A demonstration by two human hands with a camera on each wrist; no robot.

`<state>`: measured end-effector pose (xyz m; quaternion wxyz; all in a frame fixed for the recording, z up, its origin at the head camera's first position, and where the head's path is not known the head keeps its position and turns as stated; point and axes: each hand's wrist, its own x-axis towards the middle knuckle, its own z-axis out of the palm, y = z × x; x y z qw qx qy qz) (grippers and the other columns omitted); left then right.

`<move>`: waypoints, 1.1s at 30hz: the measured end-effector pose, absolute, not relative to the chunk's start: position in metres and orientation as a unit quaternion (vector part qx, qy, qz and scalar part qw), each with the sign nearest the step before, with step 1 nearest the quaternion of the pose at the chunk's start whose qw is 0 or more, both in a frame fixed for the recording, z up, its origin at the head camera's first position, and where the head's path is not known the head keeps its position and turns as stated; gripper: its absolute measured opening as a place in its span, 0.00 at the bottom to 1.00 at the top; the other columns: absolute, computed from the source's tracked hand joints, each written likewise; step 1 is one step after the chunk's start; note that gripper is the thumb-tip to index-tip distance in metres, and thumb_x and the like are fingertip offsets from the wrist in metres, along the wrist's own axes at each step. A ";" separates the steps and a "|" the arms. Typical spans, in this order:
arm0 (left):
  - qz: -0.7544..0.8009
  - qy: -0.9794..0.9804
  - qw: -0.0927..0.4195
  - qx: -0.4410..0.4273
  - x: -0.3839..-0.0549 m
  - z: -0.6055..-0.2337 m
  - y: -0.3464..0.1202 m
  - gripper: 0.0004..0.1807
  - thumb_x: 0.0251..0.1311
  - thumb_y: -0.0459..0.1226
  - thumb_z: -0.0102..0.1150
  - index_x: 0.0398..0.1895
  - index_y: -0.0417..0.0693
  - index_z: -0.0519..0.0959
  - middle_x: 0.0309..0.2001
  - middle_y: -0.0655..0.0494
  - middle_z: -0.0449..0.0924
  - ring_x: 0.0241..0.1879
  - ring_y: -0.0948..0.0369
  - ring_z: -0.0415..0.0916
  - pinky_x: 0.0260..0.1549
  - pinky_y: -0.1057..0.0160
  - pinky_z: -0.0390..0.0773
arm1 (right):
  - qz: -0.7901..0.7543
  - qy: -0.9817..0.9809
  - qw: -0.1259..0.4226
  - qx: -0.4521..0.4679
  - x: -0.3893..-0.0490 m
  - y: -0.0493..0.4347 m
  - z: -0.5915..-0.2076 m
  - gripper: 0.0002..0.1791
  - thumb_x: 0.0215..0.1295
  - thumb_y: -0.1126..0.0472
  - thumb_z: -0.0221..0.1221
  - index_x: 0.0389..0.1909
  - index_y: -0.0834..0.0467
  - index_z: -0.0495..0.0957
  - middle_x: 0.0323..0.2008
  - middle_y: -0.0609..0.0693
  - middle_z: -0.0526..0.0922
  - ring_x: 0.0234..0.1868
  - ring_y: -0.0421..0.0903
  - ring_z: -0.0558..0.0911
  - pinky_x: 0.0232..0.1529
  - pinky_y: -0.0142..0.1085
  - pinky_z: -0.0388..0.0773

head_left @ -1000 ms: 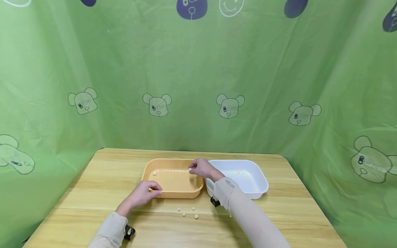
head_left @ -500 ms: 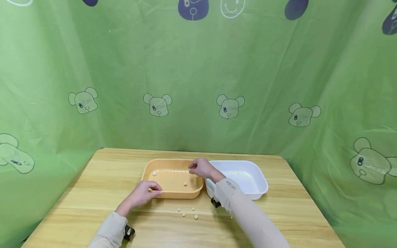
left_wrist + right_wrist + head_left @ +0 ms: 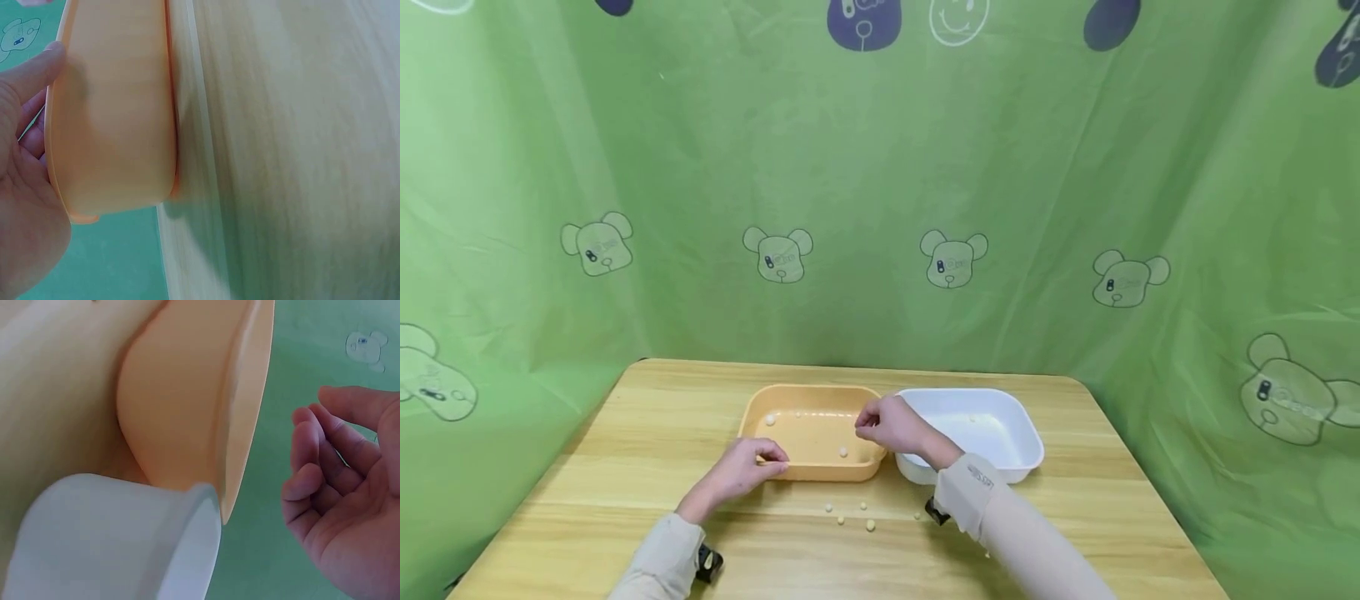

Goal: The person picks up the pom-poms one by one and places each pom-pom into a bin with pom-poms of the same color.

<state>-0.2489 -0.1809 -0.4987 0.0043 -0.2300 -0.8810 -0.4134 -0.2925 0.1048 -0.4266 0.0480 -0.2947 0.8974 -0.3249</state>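
Note:
My left hand grips the near rim of the orange tray. In the left wrist view its thumb lies on the outer side of the rim, with the fingers on the inside. Over the tray's right end hovers my right hand, fingers loosely bent and nothing between them. The right wrist view shows that hand apart from the rim. Inside the orange tray lie a white ball near the front, another white ball at the back left and a tiny pale ball beside it.
A white tray stands against the orange tray's right side, with a small pale ball inside. Several small yellowish balls, one larger ball among them, lie on the wooden table. A green curtain surrounds the table.
The white ball pinched in my right fingers has dropped into the orange tray. My right hand then moved slightly back toward me. My left hand kept its grip on the rim.

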 end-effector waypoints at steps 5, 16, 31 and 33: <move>-0.421 -0.879 0.003 -0.224 -0.248 -0.501 -0.180 0.02 0.58 0.38 0.63 0.32 0.52 0.83 0.32 0.66 0.80 0.35 0.66 0.77 0.37 0.66 0.77 | -0.336 0.887 0.078 -0.308 -0.272 0.107 -0.432 0.03 0.60 0.64 0.62 0.30 0.58 0.83 0.23 0.44 0.81 0.19 0.36 0.73 0.22 0.31 0.74; -0.418 -0.881 0.001 -0.222 -0.247 -0.500 -0.179 0.02 0.59 0.39 0.63 0.32 0.52 0.83 0.33 0.66 0.80 0.35 0.65 0.77 0.38 0.66 0.77 | -0.262 0.867 0.069 -0.419 -0.240 0.100 -0.453 0.03 0.59 0.66 0.62 0.33 0.60 0.84 0.28 0.40 0.82 0.28 0.29 0.76 0.31 0.22 0.74; -0.406 -0.884 0.012 -0.230 -0.249 -0.501 -0.179 0.02 0.58 0.40 0.63 0.31 0.53 0.83 0.32 0.66 0.81 0.35 0.65 0.77 0.38 0.65 0.76 | -0.180 0.891 0.053 -0.414 -0.235 0.082 -0.480 0.06 0.59 0.62 0.63 0.35 0.57 0.85 0.27 0.38 0.81 0.25 0.27 0.73 0.29 0.19 0.71; -0.406 -0.884 0.013 -0.231 -0.249 -0.501 -0.179 0.02 0.58 0.40 0.63 0.31 0.53 0.83 0.32 0.66 0.81 0.35 0.65 0.77 0.38 0.65 0.76 | -0.183 0.893 0.057 -0.407 -0.235 0.080 -0.482 0.06 0.59 0.61 0.63 0.35 0.58 0.85 0.26 0.38 0.80 0.25 0.27 0.73 0.29 0.19 0.71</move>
